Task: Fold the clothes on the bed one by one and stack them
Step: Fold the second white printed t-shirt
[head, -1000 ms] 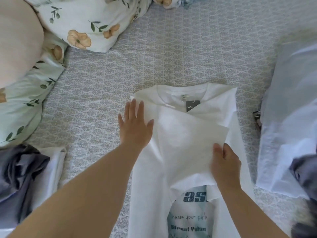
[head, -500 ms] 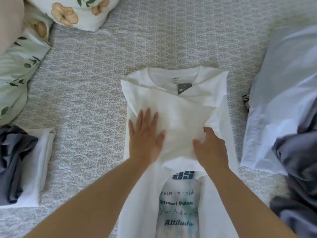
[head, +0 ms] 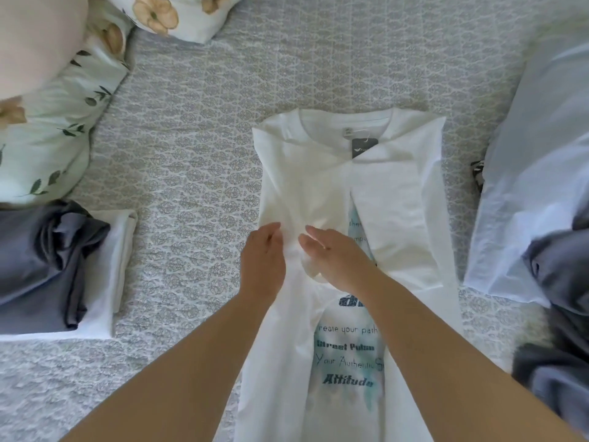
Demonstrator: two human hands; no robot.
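A white T-shirt [head: 398, 199] with teal and dark print lies face up in the middle of the bed, collar away from me, both sides folded inward. My left hand [head: 263, 260] rests on the left folded side, fingers fairly straight against the cloth. My right hand [head: 334, 260] is just beside it, and a bunched bit of the folded-in sleeve [head: 310, 271] sits under its palm and thumb. At the left edge lies a stack with a grey garment [head: 41, 260] on a folded white one [head: 108, 275]. Unfolded pale blue clothes [head: 535, 173] and grey clothes [head: 557, 314] are heaped on the right.
Floral pillows [head: 47, 148] and a pink cushion [head: 35, 36] fill the upper left corner. The grey patterned bedspread [head: 197, 173] shows between the stack and the shirt and beyond the collar.
Both hands have slid left and come together on the shirt's left side. The sleeve that lay across the chest has been drawn left, uncovering more of the print.
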